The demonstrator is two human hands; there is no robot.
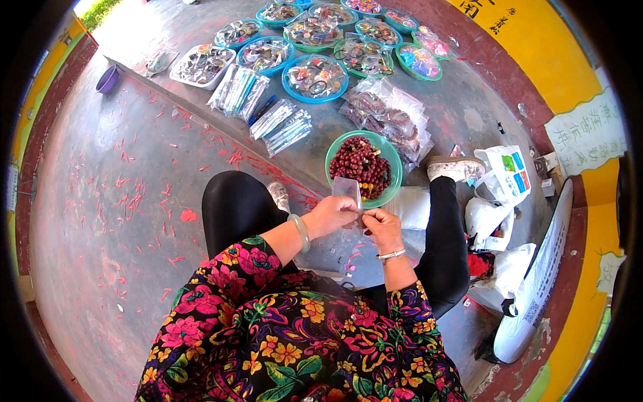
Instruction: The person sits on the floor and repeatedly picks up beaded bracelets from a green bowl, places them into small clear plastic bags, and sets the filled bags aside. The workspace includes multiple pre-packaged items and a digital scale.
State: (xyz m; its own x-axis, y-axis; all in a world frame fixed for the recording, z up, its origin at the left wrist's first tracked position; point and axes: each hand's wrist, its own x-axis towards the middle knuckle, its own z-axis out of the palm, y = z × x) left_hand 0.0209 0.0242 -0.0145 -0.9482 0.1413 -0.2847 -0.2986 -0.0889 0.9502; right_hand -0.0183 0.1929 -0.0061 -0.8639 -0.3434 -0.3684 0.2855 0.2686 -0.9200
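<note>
Outdoors, the ground was a smooth, worn grey concrete floor [100, 201] tinted reddish and strewn with small red paper scraps [137, 191]. At the far left sat a small purple plastic bowl [107, 79] by the edge of a raised grey concrete slab [462, 107]. Further right on that slab lay a white rectangular tray [202, 65] of glossy wrapped pieces, then flat bundles of clear plastic sleeves [240, 90], then a far cluster of round blue and green plastic dishes [315, 77] under shiny film.

Near the middle, the left hand [329, 216], a pale green jade-like bangle [301, 232] on its wrist, pinched the lower edge of a small clear plastic bag [348, 191]. The bag stood upright between both hands, just in front of a round green plastic bowl [395, 177] heaped with dark red round beads [360, 164]. The right hand [383, 228], wearing a thin silver bracelet [390, 254], was closed on the bag's lower right corner, touching the left hand.

To the right, crinkled clear bags of dark beads [395, 120] lay beside the bowl, then soft white plastic shopping bags [499, 201], and a yellow painted wall [536, 47] curved along the far right.
</note>
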